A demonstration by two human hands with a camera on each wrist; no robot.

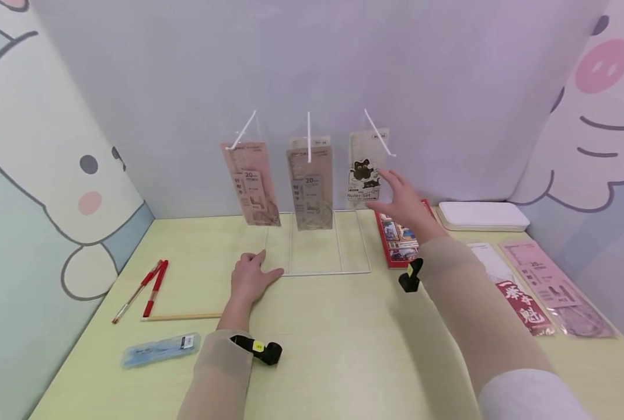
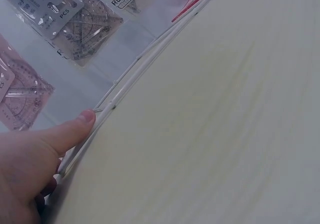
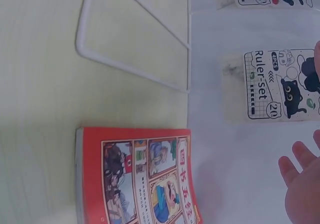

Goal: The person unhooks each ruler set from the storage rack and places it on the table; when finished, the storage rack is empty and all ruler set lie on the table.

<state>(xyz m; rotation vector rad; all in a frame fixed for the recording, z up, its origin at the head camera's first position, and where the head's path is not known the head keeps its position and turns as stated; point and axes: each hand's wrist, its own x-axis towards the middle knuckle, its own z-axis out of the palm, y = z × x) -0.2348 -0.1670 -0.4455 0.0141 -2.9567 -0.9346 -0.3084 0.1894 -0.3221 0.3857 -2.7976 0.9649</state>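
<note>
Overhead, cartoon-printed walls (image 1: pixel 54 175) around a pale yellow-green table (image 1: pixel 343 350).

I counted three ruler packs hanging on the rack: pink (image 1: pixel 251 184), grey (image 1: pixel 310 184), cat one (image 1: pixel 365 169). A fourth pack (image 1: pixel 555 286) lay flat on the table (image 1: pixel 343 350). I saw two red pens (image 1: pixel 149 289), one pencil (image 1: pixel 182 317), one blue case (image 1: pixel 159 349), one red book (image 1: pixel 398 242), one white box (image 1: pixel 482 216), one red-label packet (image 1: pixel 522 303). Two hands: left (image 1: pixel 250 277), right (image 1: pixel 403 198).
</note>
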